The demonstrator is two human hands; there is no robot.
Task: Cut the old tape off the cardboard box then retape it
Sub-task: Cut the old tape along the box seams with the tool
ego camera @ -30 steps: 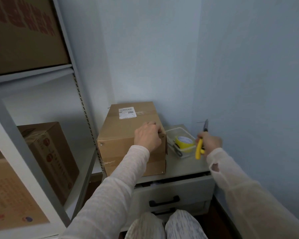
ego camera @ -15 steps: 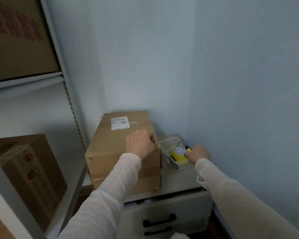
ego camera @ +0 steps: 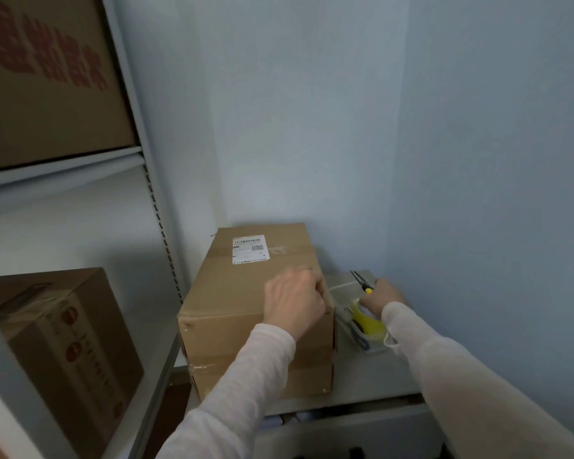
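Lowered onto the tape roll [ego camera: 368, 322], right hand [ego camera: 383, 293] hides its grip; left hand [ego camera: 294, 301]'s fingers [ego camera: 317, 287] hook the stiff box [ego camera: 232, 293]'s top edge

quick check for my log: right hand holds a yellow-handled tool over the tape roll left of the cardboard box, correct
No: the head view shows the tape roll right of the cardboard box, not left. The right hand does hold the yellow-handled tool over the roll.

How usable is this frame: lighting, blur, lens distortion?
Head view: dim, bluish light, no glare; soft overall, so the label on the cardboard box is unreadable; wide-angle lens bows the shelf upright.
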